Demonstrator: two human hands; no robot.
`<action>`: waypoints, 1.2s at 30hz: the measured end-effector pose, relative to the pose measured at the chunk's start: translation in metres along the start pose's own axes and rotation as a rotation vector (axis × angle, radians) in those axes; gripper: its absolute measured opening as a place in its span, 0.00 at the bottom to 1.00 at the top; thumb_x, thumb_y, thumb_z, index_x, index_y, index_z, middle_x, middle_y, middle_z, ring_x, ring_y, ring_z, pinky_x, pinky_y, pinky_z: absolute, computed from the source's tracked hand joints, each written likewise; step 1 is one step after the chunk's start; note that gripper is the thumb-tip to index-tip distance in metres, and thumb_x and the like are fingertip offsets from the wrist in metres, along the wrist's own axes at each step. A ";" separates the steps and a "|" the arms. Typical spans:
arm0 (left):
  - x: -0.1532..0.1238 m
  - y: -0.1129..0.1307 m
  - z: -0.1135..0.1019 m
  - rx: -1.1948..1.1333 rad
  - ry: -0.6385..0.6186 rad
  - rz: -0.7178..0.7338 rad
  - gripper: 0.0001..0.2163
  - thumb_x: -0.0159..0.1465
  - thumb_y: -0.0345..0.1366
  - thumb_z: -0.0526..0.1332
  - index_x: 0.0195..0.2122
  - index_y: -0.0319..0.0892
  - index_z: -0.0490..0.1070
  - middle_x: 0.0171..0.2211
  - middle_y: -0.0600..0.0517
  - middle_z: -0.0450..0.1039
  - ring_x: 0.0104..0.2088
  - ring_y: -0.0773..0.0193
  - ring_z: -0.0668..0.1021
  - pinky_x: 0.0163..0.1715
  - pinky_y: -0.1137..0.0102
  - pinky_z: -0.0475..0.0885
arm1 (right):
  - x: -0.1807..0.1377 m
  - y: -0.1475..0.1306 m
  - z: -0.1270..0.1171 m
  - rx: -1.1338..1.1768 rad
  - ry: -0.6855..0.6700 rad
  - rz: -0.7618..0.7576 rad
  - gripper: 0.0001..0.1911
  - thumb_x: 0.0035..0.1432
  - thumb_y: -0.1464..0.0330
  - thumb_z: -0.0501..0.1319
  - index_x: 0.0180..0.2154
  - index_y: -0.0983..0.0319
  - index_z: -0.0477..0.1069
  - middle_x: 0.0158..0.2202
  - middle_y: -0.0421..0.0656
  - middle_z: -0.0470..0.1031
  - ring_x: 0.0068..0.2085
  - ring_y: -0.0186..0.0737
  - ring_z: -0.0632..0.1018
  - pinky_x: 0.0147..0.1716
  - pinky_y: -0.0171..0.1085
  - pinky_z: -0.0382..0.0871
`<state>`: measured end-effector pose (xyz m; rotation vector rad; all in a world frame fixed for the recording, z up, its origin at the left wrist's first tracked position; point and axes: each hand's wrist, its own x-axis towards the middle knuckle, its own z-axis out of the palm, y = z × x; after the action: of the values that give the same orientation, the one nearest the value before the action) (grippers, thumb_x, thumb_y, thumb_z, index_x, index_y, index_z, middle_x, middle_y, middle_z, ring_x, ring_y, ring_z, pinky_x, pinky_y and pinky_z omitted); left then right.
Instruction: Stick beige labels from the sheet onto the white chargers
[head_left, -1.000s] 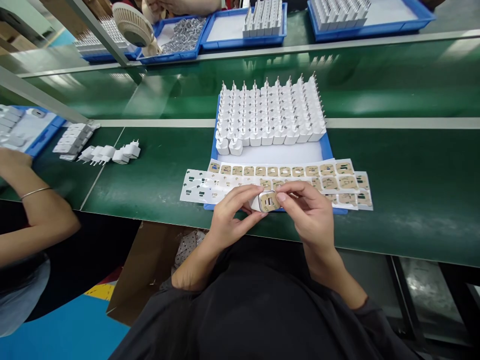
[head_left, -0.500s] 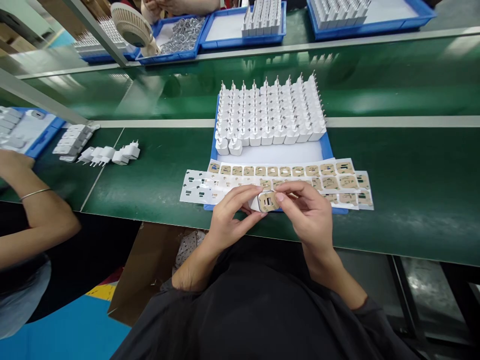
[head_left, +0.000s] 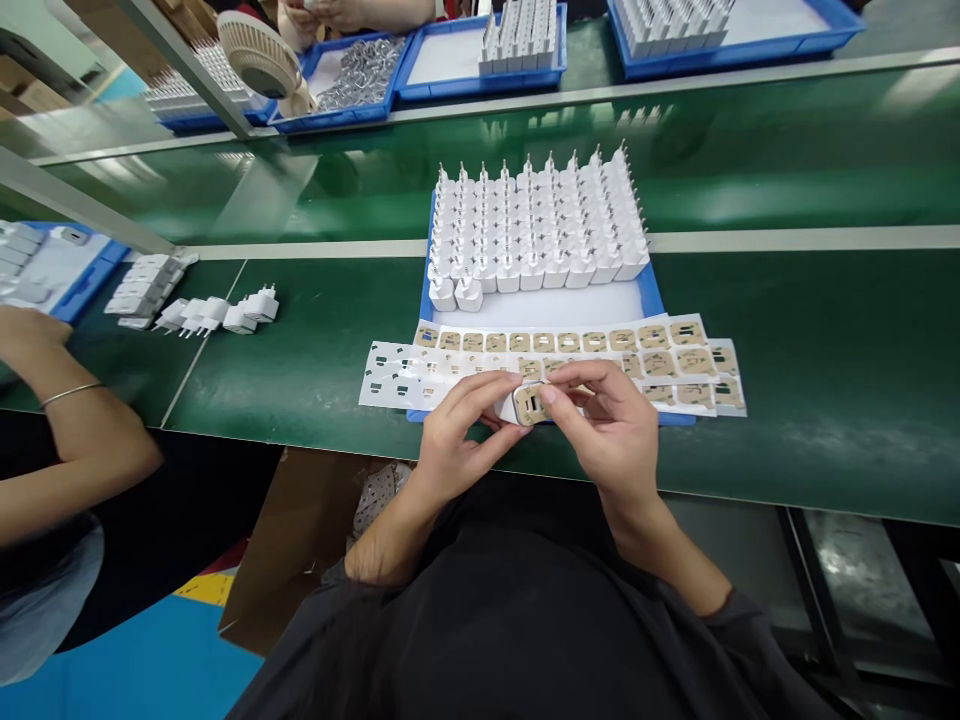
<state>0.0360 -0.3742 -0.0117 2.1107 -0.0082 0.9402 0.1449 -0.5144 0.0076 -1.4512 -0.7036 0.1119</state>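
My left hand [head_left: 461, 430] grips a white plug charger [head_left: 506, 408] between thumb and fingers, its flat port face turned to the right. On that face lies a tan adhesive sticker [head_left: 530, 402] with a slot cut in it. My right hand [head_left: 611, 420] pinches the sticker's right edge, the thumb on the sticker's surface. Its other fingers are curled and partly hidden. Under and behind both hands are white sheets of tan stickers [head_left: 656, 362], lying across the front of a blue tray [head_left: 651, 290]. Rows of white chargers [head_left: 536, 225] stand prongs up in that tray.
Left on the green bench [head_left: 810, 400] lie loose chargers [head_left: 206, 312] and a stack of white pieces [head_left: 146, 285]. A co-worker's arm [head_left: 67, 420] rests beside another blue tray [head_left: 97, 275]. Across the back stand a fan [head_left: 259, 55] and more trays [head_left: 480, 85]. Below is a cardboard box [head_left: 292, 540].
My right thumb has moved slightly left, farther over the sticker on the charger. My left hand keeps its hold. The whole view has shifted a little.
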 end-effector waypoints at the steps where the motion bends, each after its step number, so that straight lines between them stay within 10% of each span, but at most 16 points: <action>1: 0.000 0.000 0.000 0.004 0.002 0.004 0.21 0.65 0.33 0.70 0.60 0.47 0.72 0.54 0.46 0.77 0.49 0.62 0.82 0.36 0.76 0.82 | 0.000 0.000 0.001 -0.016 0.003 -0.014 0.03 0.63 0.67 0.68 0.40 0.56 0.77 0.34 0.40 0.78 0.37 0.38 0.80 0.35 0.37 0.79; 15: -0.001 -0.002 0.002 0.023 0.047 0.044 0.23 0.63 0.29 0.71 0.59 0.46 0.72 0.53 0.45 0.77 0.51 0.59 0.81 0.37 0.74 0.83 | 0.002 0.001 0.007 -0.312 0.053 -0.382 0.06 0.63 0.74 0.65 0.40 0.58 0.75 0.33 0.40 0.79 0.32 0.35 0.78 0.29 0.35 0.77; 24: -0.003 -0.010 0.007 -0.176 0.152 0.020 0.26 0.61 0.28 0.72 0.59 0.49 0.69 0.53 0.45 0.73 0.50 0.58 0.81 0.34 0.72 0.83 | 0.001 0.008 0.005 0.180 -0.145 0.026 0.06 0.66 0.66 0.63 0.45 0.56 0.76 0.37 0.41 0.74 0.36 0.36 0.79 0.27 0.32 0.77; 36: -0.003 -0.021 0.021 -0.081 0.175 0.149 0.24 0.65 0.25 0.66 0.58 0.51 0.64 0.55 0.45 0.70 0.53 0.59 0.79 0.32 0.75 0.81 | -0.005 0.008 0.025 0.256 -0.109 0.080 0.18 0.54 0.71 0.70 0.44 0.54 0.68 0.43 0.40 0.66 0.40 0.36 0.71 0.27 0.30 0.68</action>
<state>0.0536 -0.3756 -0.0360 1.9683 -0.1133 1.1910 0.1307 -0.4939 -0.0031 -1.2341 -0.6928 0.3332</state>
